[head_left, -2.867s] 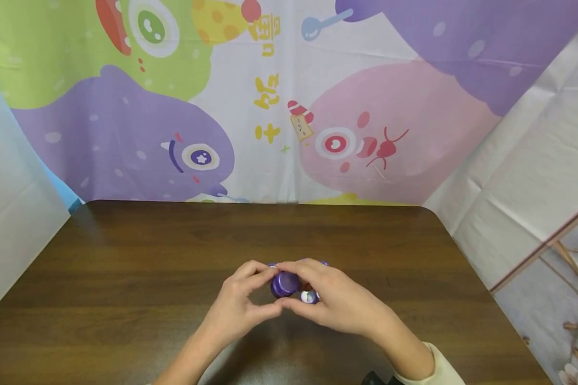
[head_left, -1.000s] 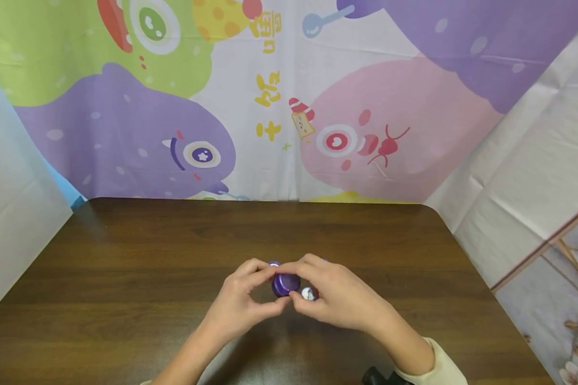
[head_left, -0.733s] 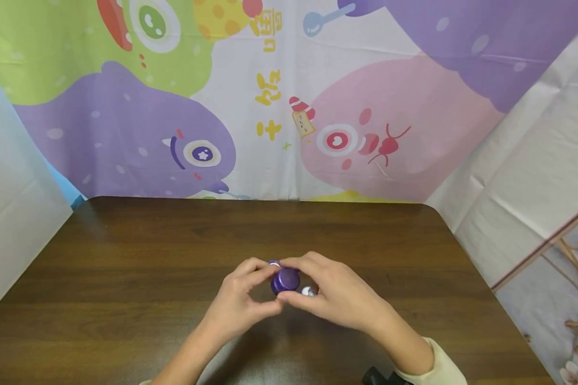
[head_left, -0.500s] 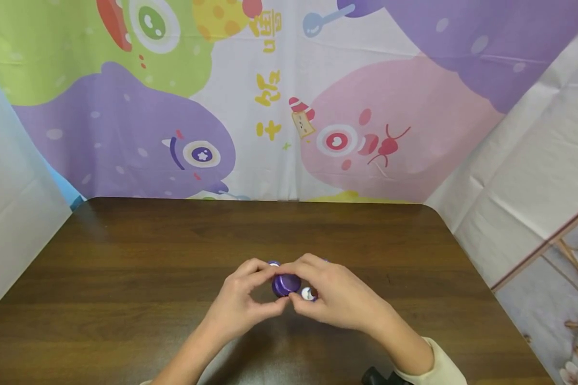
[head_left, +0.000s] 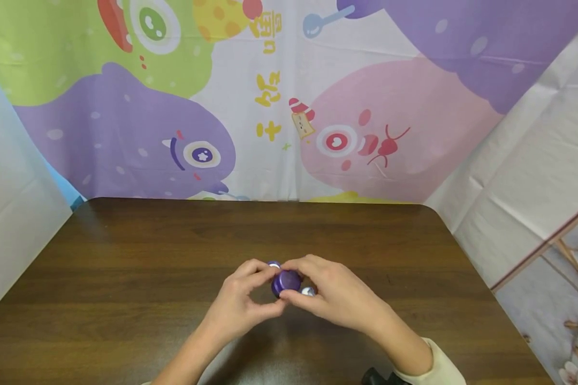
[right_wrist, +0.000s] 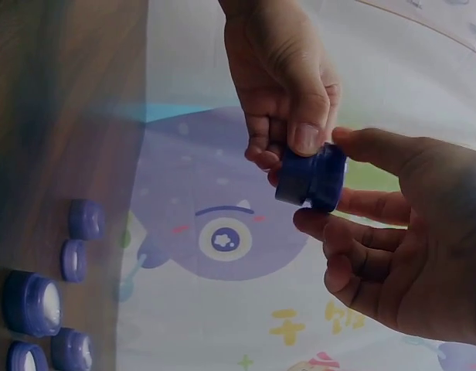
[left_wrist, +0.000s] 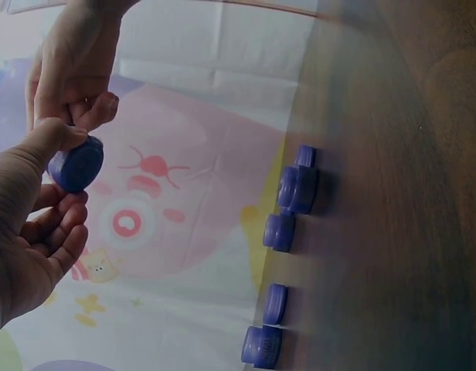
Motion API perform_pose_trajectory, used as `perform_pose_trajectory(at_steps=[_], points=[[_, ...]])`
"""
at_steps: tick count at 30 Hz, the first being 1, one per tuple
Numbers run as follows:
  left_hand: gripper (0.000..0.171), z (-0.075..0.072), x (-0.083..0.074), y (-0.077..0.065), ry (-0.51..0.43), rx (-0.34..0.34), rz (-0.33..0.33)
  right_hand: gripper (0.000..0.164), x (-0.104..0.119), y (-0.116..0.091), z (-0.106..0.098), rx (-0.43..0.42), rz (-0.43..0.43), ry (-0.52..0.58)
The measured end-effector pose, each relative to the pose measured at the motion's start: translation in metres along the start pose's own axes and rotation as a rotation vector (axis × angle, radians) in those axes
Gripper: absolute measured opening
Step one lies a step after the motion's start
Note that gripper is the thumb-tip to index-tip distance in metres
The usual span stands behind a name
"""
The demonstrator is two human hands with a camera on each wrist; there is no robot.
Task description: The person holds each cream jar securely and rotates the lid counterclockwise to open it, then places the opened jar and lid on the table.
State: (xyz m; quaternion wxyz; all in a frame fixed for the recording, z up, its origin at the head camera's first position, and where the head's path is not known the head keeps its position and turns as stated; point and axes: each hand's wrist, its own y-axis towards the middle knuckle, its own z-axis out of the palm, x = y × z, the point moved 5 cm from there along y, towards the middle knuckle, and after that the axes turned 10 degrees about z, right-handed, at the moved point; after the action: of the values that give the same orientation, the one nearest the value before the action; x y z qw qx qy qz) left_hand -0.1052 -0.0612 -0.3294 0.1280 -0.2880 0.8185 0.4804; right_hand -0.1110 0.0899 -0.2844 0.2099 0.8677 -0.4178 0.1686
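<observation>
Held up over the table between both hands is a small purple jar (head_left: 285, 283) with a flat, round purple lid facing up. My left hand (head_left: 238, 299) grips the jar's lower part between thumb and fingers. Around the lid, the thumb and fingers of my right hand (head_left: 339, 294) pinch its rim. In the right wrist view the jar (right_wrist: 311, 178) shows as two stacked purple parts with a thin gap between them. Beyond the hands, more purple jars (right_wrist: 33, 304) and flat lids (right_wrist: 73, 260) stand on the table, some showing white inside; the hands hide most of them in the head view.
The brown wooden table (head_left: 173, 235) runs back to a cartoon-printed cloth (head_left: 265, 171). Pale cloth walls (head_left: 510, 176) stand on both sides. A black object (head_left: 375, 376) sits by the right sleeve at the lower edge.
The right thumb and fingers shift back and forth around the lid, the thumb now further left than half a second ago. The left hand keeps its hold, almost still.
</observation>
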Motion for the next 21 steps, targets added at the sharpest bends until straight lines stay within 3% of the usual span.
perform_pose_trajectory(at_steps=[3, 9, 14, 21], points=[[0.04, 0.0001, -0.001, -0.0002, 0.0, -0.009, 0.03, 0.033, 0.0011, 0.0003, 0.0012, 0.018, -0.043, -0.03], [0.041, -0.0013, -0.001, -0.001, 0.007, -0.018, 0.044, 0.043, 0.0039, -0.0006, 0.0006, 0.046, -0.076, -0.016], [0.039, -0.0025, -0.0004, -0.001, 0.007, -0.012, 0.005, 0.054, 0.0028, -0.0011, 0.0001, 0.035, -0.032, 0.045], [0.036, -0.001, -0.0015, 0.0012, -0.004, -0.018, 0.019, 0.035, -0.0011, 0.001, -0.0003, 0.026, 0.047, 0.069]])
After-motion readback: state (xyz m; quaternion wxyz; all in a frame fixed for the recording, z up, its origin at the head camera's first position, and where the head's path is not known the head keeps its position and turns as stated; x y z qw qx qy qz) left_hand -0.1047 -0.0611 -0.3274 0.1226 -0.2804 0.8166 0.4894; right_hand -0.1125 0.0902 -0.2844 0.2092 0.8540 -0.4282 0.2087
